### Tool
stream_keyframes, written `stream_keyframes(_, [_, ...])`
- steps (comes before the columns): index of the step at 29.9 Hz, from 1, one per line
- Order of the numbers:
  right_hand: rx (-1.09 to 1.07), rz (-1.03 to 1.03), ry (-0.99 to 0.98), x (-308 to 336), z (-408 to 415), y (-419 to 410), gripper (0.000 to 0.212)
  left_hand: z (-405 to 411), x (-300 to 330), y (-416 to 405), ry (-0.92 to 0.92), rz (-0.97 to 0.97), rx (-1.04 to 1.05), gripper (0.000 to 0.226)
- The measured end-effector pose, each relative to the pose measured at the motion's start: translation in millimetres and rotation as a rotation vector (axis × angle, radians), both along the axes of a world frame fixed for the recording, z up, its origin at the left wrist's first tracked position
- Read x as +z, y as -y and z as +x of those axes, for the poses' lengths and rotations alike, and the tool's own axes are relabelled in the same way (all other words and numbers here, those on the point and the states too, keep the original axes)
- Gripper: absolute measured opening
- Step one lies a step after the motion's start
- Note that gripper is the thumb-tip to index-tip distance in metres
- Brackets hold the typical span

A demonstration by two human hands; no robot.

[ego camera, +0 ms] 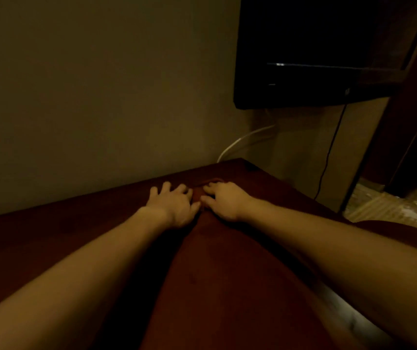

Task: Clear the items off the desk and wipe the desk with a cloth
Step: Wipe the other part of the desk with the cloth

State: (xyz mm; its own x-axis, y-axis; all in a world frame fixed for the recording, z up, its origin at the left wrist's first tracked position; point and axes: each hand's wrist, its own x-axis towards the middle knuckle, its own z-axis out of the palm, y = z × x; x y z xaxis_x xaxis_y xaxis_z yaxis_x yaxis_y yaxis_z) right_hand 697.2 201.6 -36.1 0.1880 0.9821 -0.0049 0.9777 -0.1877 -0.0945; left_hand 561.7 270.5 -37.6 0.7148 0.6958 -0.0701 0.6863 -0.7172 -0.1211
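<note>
A dark red desk (227,274) runs along the wall in dim light. Near its far end lies a small reddish-brown cloth (198,194), crumpled and mostly hidden by my hands. My left hand (174,205) lies palm down on the desk with its fingers spread, and its thumb and forefinger touch the cloth's left side. Just to the right, my right hand (224,202) has its thumb and forefinger curled round the cloth's right side. The two hands almost touch.
A black television (316,59) hangs on the wall above the desk's far right corner. A white cable (240,141) and a thin black cable (328,152) hang below it. The floor (392,205) shows to the right of the desk's edge.
</note>
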Motion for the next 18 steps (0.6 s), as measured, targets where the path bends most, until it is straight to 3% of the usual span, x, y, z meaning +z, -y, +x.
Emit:
stream_keyframes(10, [0.028, 0.054, -0.036, -4.4, -134.4, 136.8, 0.051, -142.0, -1.6, 139.3, 0.040, 0.085, -0.077, 0.062])
stream_keyframes(14, [0.014, 0.057, -0.062, -2.0, -170.2, 192.8, 0.054, -182.2, -1.8, 189.0, 0.043, 0.130, -0.157, 0.086])
stream_keyframes(18, [-0.014, 0.089, -0.052, 0.7, -200.6, 240.9, 0.053, -211.1, 2.9, 232.8, 0.043, 0.137, -0.194, 0.063])
